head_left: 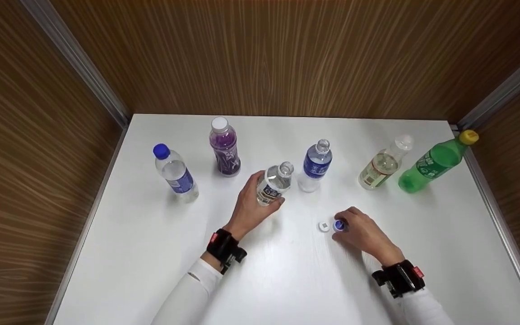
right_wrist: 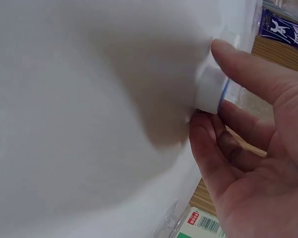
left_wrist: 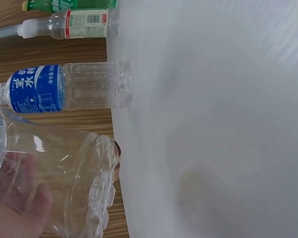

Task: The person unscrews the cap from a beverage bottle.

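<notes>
My left hand (head_left: 253,203) grips a clear plastic bottle (head_left: 278,178) with an uncovered mouth and a dark-and-white label, tilted to the right. In the left wrist view, fingers show through the wall of this bottle (left_wrist: 64,168). A white cap with a blue inside (head_left: 339,225) lies on the table between the thumb and fingers of my right hand (head_left: 361,230). The right wrist view has fingertips (right_wrist: 201,126) right at that cap's (right_wrist: 210,90) edge, the thumb standing apart from it. Another white cap (head_left: 323,226) lies just left.
An uncapped blue-label bottle (head_left: 315,167) stands right of the held one. Farther right are a white-capped bottle (head_left: 382,167) and a green bottle (head_left: 434,162). A purple bottle (head_left: 226,151) and a blue-capped bottle (head_left: 176,174) stand left. Wood-grain panels (head_left: 260,58) enclose the white table (head_left: 282,289).
</notes>
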`<state>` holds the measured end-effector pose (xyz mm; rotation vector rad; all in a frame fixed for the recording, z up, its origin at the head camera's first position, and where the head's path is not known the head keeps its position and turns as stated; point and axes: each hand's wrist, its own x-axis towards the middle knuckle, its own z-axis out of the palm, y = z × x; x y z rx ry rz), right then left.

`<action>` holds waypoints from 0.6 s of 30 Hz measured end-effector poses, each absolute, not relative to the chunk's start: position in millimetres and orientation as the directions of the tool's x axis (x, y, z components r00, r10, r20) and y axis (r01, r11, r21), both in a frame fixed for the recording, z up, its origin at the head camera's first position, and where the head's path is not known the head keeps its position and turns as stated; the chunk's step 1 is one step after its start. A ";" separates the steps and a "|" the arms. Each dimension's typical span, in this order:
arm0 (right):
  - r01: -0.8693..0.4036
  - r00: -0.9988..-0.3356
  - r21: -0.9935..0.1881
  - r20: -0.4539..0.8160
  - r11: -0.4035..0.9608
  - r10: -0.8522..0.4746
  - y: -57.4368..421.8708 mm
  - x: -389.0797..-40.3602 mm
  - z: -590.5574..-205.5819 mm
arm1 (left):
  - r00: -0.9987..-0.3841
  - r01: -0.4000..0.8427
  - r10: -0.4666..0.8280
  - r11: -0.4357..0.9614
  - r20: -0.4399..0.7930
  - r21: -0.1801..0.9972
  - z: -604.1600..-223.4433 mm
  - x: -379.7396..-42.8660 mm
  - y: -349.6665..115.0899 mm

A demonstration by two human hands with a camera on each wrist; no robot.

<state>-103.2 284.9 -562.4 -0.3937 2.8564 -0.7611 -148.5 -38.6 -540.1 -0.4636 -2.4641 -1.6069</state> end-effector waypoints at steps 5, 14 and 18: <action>-0.178 -0.966 -0.548 -0.063 0.817 -0.252 291.0 -103.4 -549.8 | -0.933 0.361 0.133 0.341 0.336 0.868 -537.6 -160.0 -37.7; -0.247 -0.969 -0.574 0.151 0.780 -0.196 297.0 -104.1 -535.9 | -0.959 0.279 0.038 0.284 0.280 0.917 -537.2 -182.7 -29.6; -0.248 -0.966 -0.583 0.212 0.773 -0.150 298.7 -103.8 -535.8 | -0.967 0.247 0.009 0.259 0.253 0.934 -536.5 -191.7 -22.5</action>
